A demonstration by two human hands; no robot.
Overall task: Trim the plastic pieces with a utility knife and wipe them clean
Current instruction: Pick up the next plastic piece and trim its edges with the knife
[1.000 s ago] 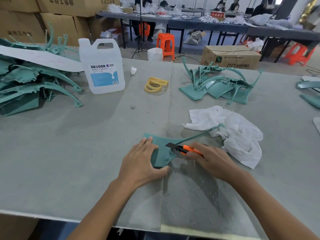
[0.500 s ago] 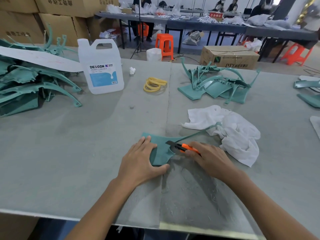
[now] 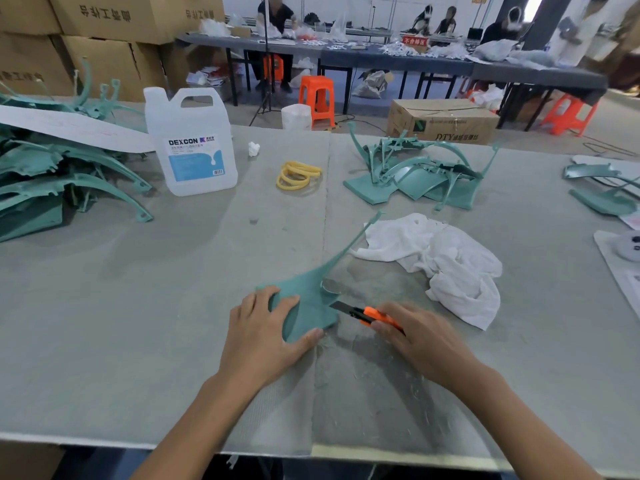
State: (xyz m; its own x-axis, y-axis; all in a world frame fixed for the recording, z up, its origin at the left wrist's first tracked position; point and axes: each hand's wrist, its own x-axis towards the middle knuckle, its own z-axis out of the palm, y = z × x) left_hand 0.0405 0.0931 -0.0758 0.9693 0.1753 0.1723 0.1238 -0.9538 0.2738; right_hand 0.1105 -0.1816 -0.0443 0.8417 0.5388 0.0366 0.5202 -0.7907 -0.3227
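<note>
knife nearer now, blade at edge of teal piece

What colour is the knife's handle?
Orange knife handle, in the right hand; head view shows it best.

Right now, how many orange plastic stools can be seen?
3: one orange plastic stool just beyond the grey table, one under the far table, one at far right. Others may be hidden.

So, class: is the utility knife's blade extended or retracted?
Extended: the dark blade juts from the orange utility knife in the right hand.
</note>
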